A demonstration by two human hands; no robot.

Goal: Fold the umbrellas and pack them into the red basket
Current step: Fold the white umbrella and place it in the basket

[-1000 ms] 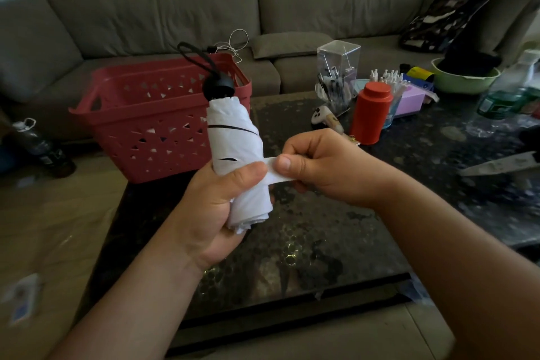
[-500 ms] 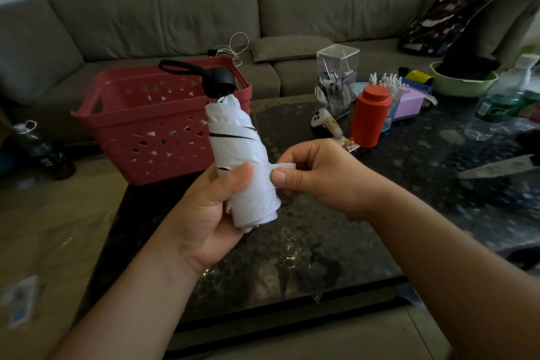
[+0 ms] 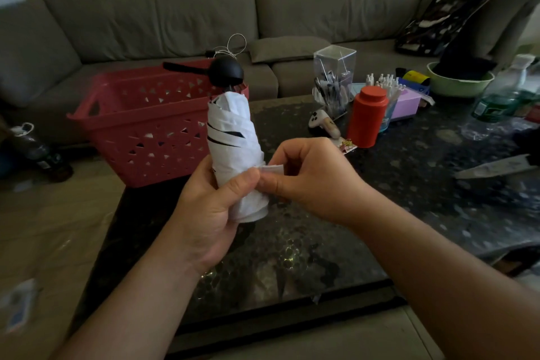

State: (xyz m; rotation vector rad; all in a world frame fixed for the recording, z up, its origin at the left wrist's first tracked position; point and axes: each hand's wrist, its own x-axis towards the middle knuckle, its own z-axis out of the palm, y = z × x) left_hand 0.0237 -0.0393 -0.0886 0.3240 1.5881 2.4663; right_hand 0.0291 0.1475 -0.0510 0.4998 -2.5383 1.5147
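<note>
A folded white umbrella (image 3: 233,137) with thin black stripes and a round black handle (image 3: 226,71) stands upright over the dark table. My left hand (image 3: 206,207) grips its lower part, thumb across the front. My right hand (image 3: 309,181) pinches the umbrella's white closing strap (image 3: 273,169) against the roll, next to my left thumb. The red basket (image 3: 146,123), with triangle cut-outs, sits on the table's far left corner just behind the umbrella. What lies in the basket is hidden by its wall.
On the dark table (image 3: 409,184) to the right stand a red canister (image 3: 367,117), a clear pen holder (image 3: 334,79), a white controller (image 3: 323,124), a green bowl (image 3: 458,82) and a plastic bottle (image 3: 502,99). A grey sofa (image 3: 292,17) runs behind. A dark bottle (image 3: 38,149) stands on the floor at left.
My right hand has drawn the strap in from the right until it lies against the roll by my left thumb. The umbrella has turned slightly, its wrist loop swinging to the left.
</note>
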